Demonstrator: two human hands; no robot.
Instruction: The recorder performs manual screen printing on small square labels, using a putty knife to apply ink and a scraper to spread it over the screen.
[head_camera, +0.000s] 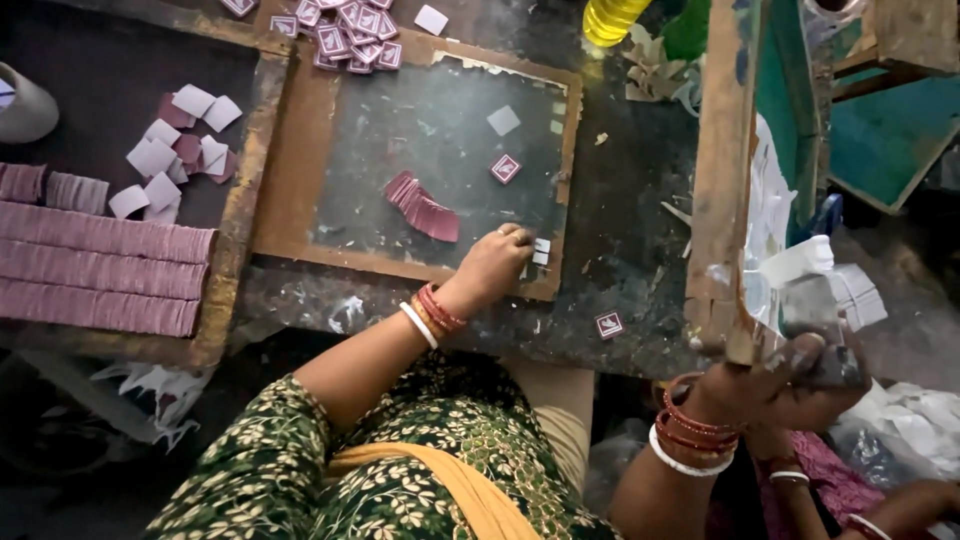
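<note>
Your left hand (492, 268) rests curled, fingertips pressing small white cards (541, 251) at the dark board's (440, 120) lower right corner, near a fanned maroon card stack (423, 207); your right hand (778, 385) is clenched around a wooden frame (722, 170).

Left hand (493, 268) reached forward, knuckles up, fingers curled down with tips pressed low; forearm bare, red and white bangles at wrist. Right hand (775, 385) raised at the right, fingers closed in a grip; stacked red and white bangles at wrist.
</note>
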